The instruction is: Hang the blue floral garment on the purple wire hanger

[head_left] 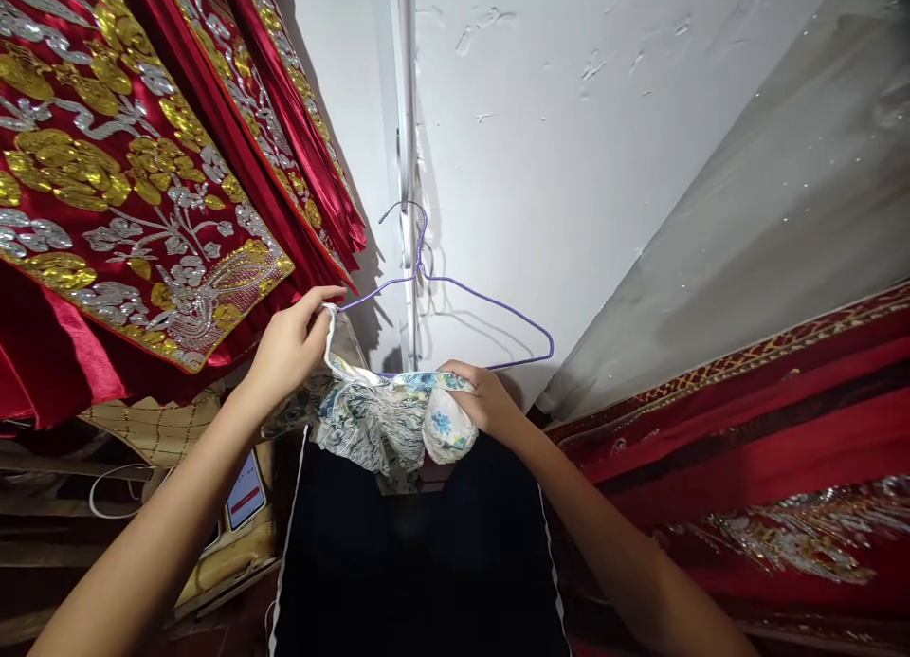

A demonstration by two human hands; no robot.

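A purple wire hanger (490,299) is upright in front of the pale wall, its hook at the top. The left end of the hanger is inside a white and blue floral garment (384,415) with gathered fabric; its right end is bare. My left hand (295,339) is closed on the garment's white strap at the hanger's left arm. My right hand (487,401) pinches the garment's upper edge below the hanger's bottom bar, beside a rounded floral part.
Red cloths with gold and silver embroidery (177,164) hang at the left. More red embroidered fabric (746,448) and a translucent sheet (746,211) are at the right. A lit phone (245,491) rests on a yellowish chair at the lower left.
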